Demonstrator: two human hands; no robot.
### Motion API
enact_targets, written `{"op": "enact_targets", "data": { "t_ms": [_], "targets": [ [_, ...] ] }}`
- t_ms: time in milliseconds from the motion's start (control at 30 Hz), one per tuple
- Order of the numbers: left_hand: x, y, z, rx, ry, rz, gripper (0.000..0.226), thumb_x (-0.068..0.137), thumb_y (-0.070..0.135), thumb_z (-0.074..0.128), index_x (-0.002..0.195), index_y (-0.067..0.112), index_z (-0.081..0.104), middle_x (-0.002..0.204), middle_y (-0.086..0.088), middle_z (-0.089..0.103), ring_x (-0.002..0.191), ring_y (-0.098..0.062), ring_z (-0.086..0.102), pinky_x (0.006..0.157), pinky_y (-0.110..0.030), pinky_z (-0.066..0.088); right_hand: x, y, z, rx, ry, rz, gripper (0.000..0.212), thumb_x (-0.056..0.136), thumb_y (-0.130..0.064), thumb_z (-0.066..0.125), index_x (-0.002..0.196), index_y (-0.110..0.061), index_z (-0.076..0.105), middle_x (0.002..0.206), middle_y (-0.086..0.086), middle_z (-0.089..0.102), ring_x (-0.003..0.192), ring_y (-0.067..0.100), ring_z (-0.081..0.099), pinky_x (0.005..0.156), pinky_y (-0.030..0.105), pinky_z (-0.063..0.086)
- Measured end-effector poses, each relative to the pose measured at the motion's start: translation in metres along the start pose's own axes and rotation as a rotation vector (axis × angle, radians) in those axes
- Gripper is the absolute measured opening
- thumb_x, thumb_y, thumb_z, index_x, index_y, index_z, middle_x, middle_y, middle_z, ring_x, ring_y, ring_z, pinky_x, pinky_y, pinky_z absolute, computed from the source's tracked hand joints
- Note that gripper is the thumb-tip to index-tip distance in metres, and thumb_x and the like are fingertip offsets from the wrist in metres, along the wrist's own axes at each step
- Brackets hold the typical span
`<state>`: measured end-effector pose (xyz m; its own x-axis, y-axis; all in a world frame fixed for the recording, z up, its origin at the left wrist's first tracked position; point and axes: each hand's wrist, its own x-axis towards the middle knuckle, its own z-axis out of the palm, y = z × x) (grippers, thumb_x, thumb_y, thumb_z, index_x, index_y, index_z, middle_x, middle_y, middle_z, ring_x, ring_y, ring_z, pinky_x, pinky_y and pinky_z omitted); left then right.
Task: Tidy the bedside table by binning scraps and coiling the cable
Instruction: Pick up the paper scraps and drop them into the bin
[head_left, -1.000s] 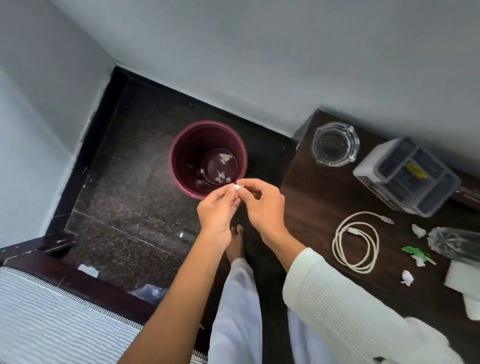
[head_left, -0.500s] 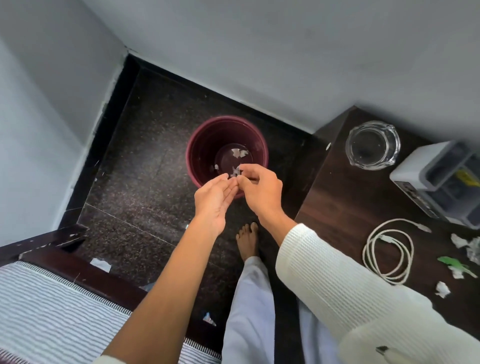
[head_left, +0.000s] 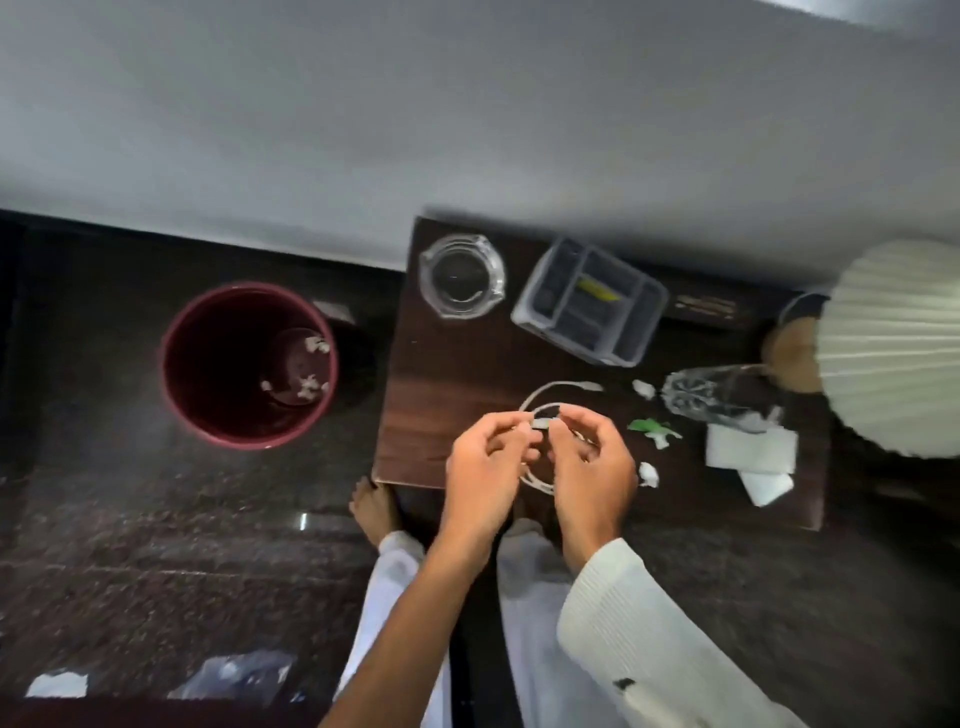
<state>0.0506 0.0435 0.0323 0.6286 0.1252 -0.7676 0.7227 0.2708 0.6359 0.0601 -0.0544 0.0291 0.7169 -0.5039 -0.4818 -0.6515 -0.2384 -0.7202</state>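
Observation:
The white cable (head_left: 537, 483) lies coiled on the dark wooden bedside table (head_left: 447, 415), partly hidden under my hands. My left hand (head_left: 485, 467) and right hand (head_left: 592, 462) hover together over the coil, fingers curled. Their fingertips pinch the cable's small grey plug (head_left: 541, 423) between them. White paper scraps (head_left: 648, 474) (head_left: 643, 387) and a green scrap (head_left: 649, 427) lie on the table right of the coil. The maroon bin (head_left: 249, 431) stands on the floor to the left, with several white scraps (head_left: 309, 384) at its bottom.
On the table stand a glass ashtray (head_left: 461, 275), a grey compartment tray (head_left: 589, 301), a lying clear bottle (head_left: 719, 395), folded white tissues (head_left: 750, 449) and a pleated lamp shade (head_left: 893, 343). My bare foot (head_left: 371, 506) is at the table's corner. Litter (head_left: 57, 685) lies on the floor.
Both hands moved right, from above the bin's rim to over the coiled cable on the table. My head turned right, so the table now fills the middle of the view.

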Motion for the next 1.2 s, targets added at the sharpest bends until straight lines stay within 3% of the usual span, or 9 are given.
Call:
{"op": "enact_targets", "data": {
  "t_ms": [200, 367, 433, 533, 667, 833, 933, 1100, 1200],
  "targets": [
    [-0.004, -0.025, 0.093, 0.218, -0.080, 0.030, 0.014, 0.094, 0.022, 0.061, 0.103, 0.026, 0.071, 0.090, 0.004, 0.075, 0.084, -0.009, 0.071, 0.088, -0.038, 0.058, 0.047, 0.034, -0.077, -0.142, 0.199, 0.016, 0.021, 0.086, -0.015, 0.070, 0.102, -0.029, 0.065, 0.108, -0.002, 0.069, 0.081, -0.002, 0.064, 0.065, 0.015, 0.052],
    [0.008, -0.045, 0.132, 0.396, -0.005, 0.095, 0.022, 0.096, 0.022, 0.058, 0.115, 0.021, 0.068, 0.105, 0.003, 0.073, 0.097, -0.009, 0.068, 0.092, -0.036, 0.056, 0.077, 0.063, -0.099, -0.253, 0.143, -0.027, 0.031, 0.085, -0.009, 0.070, 0.114, -0.019, 0.066, 0.117, 0.002, 0.062, 0.076, -0.001, 0.061, 0.061, 0.008, 0.046],
    [0.015, -0.051, 0.141, 0.464, 0.023, 0.148, 0.027, 0.096, 0.020, 0.057, 0.121, 0.019, 0.066, 0.114, 0.001, 0.070, 0.100, -0.009, 0.066, 0.095, -0.036, 0.055, 0.084, 0.070, -0.100, -0.292, 0.090, -0.079, 0.037, 0.085, -0.007, 0.070, 0.119, -0.020, 0.064, 0.120, 0.003, 0.058, 0.078, 0.000, 0.061, 0.063, 0.010, 0.049],
    [0.025, -0.059, 0.149, 0.566, 0.053, 0.220, 0.032, 0.096, 0.018, 0.056, 0.128, 0.018, 0.061, 0.125, -0.001, 0.063, 0.107, -0.013, 0.063, 0.100, -0.035, 0.050, 0.093, 0.076, -0.098, -0.325, 0.010, -0.148, 0.045, 0.086, -0.003, 0.068, 0.127, -0.020, 0.060, 0.126, 0.006, 0.053, 0.087, 0.012, 0.065, 0.075, 0.026, 0.058],
    [0.034, -0.071, 0.153, 0.711, 0.058, 0.265, 0.035, 0.097, 0.018, 0.053, 0.132, 0.019, 0.056, 0.128, -0.001, 0.058, 0.117, -0.013, 0.055, 0.101, -0.022, 0.041, 0.102, 0.076, -0.095, -0.414, -0.051, -0.197, 0.042, 0.088, -0.006, 0.065, 0.127, -0.021, 0.060, 0.125, 0.004, 0.051, 0.097, 0.017, 0.064, 0.083, 0.035, 0.059],
    [0.035, -0.077, 0.159, 0.729, 0.040, 0.288, 0.037, 0.097, 0.017, 0.053, 0.134, 0.018, 0.055, 0.129, -0.002, 0.054, 0.111, -0.016, 0.060, 0.098, -0.034, 0.052, 0.112, 0.076, -0.095, -0.490, -0.106, -0.211, 0.028, 0.090, -0.004, 0.062, 0.116, -0.013, 0.068, 0.119, 0.009, 0.055, 0.097, 0.025, 0.063, 0.085, 0.039, 0.057],
    [0.038, -0.075, 0.157, 0.727, 0.014, 0.279, 0.036, 0.097, 0.015, 0.054, 0.132, 0.015, 0.058, 0.126, -0.005, 0.056, 0.107, -0.017, 0.061, 0.097, -0.036, 0.052, 0.115, 0.075, -0.097, -0.510, -0.108, -0.245, 0.023, 0.090, -0.003, 0.061, 0.109, -0.010, 0.071, 0.114, 0.011, 0.060, 0.094, 0.023, 0.063, 0.082, 0.026, 0.052],
    [0.037, -0.060, 0.148, 0.499, 0.080, 0.241, 0.026, 0.095, 0.017, 0.059, 0.119, 0.019, 0.069, 0.113, 0.000, 0.070, 0.099, -0.010, 0.065, 0.093, -0.029, 0.053, 0.107, 0.065, -0.099, -0.434, -0.132, -0.369, 0.016, 0.089, -0.005, 0.065, 0.101, -0.011, 0.073, 0.105, 0.007, 0.066, 0.081, 0.006, 0.056, 0.071, 0.005, 0.042],
    [0.030, -0.054, 0.136, 0.437, 0.038, 0.229, 0.024, 0.096, 0.020, 0.059, 0.116, 0.021, 0.070, 0.109, 0.007, 0.073, 0.099, -0.006, 0.067, 0.095, -0.033, 0.054, 0.096, 0.055, -0.098, -0.374, -0.140, -0.428, 0.014, 0.089, -0.006, 0.065, 0.098, -0.012, 0.073, 0.101, 0.004, 0.068, 0.084, 0.007, 0.061, 0.073, 0.010, 0.048]
  ]
}}
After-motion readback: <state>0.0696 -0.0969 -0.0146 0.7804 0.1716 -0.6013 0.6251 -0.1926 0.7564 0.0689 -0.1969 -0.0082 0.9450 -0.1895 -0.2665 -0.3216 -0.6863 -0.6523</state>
